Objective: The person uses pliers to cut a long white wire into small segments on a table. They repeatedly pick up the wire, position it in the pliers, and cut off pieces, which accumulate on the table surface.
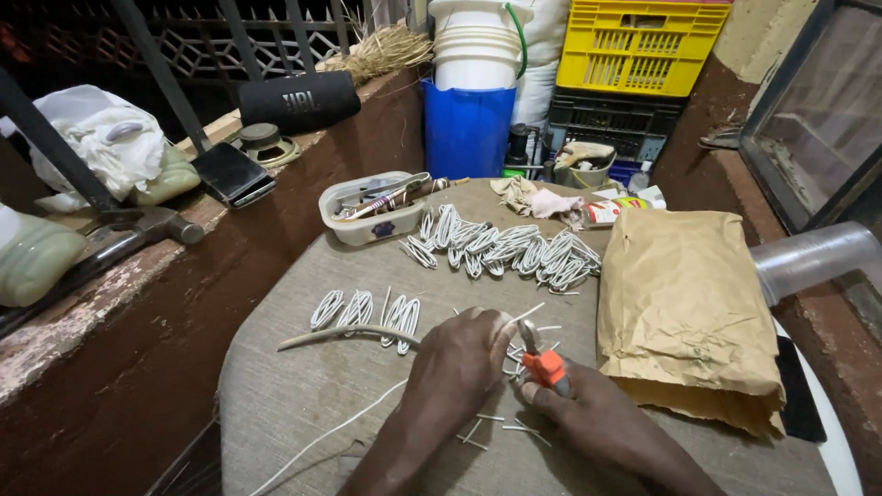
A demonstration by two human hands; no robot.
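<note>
My left hand [457, 360] is closed around a white wire [349, 332] whose curved end sticks out to the left; a thin strand [331, 434] trails down toward me. My right hand [597, 418] grips orange-handled pliers [544, 361], their jaws meeting the wire at my left fingertips. Short white wire offcuts [524, 367] lie scattered around both hands on the grey cloth-covered table [303, 395].
A few folded wire loops [367, 314] lie left of my hands, and a long row of several more [501, 248] lies further back. A plastic tub with tools [372, 209], a brown paper bag [684, 312], a rag [537, 199], a blue bucket [467, 129] and crates [638, 46] surround the table. A hammer [129, 234] rests on the left ledge.
</note>
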